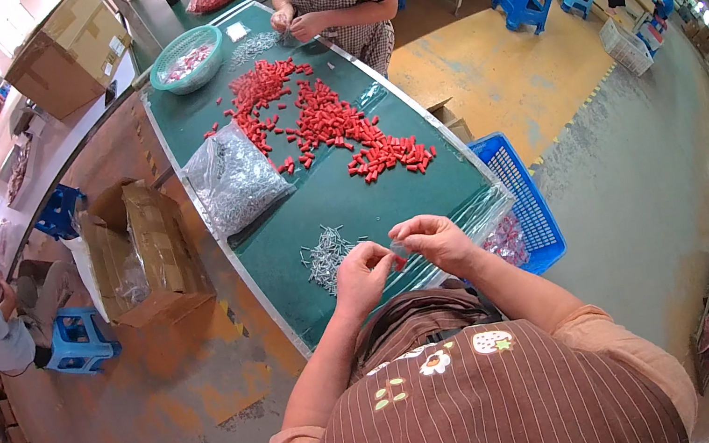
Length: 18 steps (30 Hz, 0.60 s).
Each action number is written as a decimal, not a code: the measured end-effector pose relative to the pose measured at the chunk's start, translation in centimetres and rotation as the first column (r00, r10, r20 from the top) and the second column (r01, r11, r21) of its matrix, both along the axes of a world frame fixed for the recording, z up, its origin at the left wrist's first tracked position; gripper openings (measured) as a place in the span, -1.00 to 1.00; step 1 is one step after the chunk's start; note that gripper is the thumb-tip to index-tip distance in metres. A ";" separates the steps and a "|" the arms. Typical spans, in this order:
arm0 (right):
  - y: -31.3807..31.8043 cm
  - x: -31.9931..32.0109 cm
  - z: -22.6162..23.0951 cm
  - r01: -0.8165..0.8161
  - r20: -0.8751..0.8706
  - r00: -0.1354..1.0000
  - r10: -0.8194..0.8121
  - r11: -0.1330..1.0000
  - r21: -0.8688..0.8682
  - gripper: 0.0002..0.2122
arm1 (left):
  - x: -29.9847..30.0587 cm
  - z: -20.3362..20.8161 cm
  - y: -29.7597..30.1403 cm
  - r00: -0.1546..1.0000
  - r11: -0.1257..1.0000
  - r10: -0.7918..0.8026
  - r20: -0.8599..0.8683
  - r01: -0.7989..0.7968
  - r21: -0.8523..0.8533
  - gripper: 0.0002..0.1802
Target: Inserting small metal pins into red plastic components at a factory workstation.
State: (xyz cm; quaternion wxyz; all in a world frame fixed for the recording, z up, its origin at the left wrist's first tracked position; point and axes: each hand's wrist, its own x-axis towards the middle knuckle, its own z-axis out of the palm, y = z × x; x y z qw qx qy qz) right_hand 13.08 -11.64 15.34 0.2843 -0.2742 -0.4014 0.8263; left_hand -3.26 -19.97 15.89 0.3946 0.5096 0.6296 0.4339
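My left hand (364, 275) is closed in a pinch on a small red plastic piece (399, 262) over the near end of the green table. Close beside it, my right hand (436, 241) is also pinched; whatever lies between its fingertips is too small to make out. Just left of my hands is a loose pile of thin silver screws (325, 257). Farther up the table spread many short red plastic plugs (327, 117). Left of them lies a clear plastic bag (235, 181) full of small silver metal parts.
A co-worker's hands (296, 25) handle small parts at the far side, near a green basket (188, 61). A blue crate (521, 197) with bagged red pieces stands right of the table (273, 245). An open cardboard box (142, 254) and blue stool (80, 341) are left.
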 end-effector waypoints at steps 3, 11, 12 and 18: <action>0.2 0.2 0.7 0.004 0.110 0.994 -0.012 0.997 0.078 -0.86 | -0.1 -1.8 -0.1 0.962 0.999 -0.005 0.272 0.017 -0.042 -0.94; -0.2 0.2 0.0 -0.034 0.365 0.921 -0.134 0.908 0.418 -0.84 | 0.6 -1.2 0.1 0.773 0.999 0.045 0.632 -0.026 -0.040 -0.94; -0.2 0.1 0.0 -0.033 0.364 0.922 -0.133 0.908 0.417 -0.84 | 0.4 -1.5 0.2 0.774 0.999 0.046 0.631 -0.026 -0.041 -0.94; 0.0 -0.1 -0.5 -0.026 0.353 0.922 -0.160 0.884 0.468 -0.82 | -0.2 -2.5 0.0 0.864 0.991 0.132 0.486 -0.113 -0.069 -0.93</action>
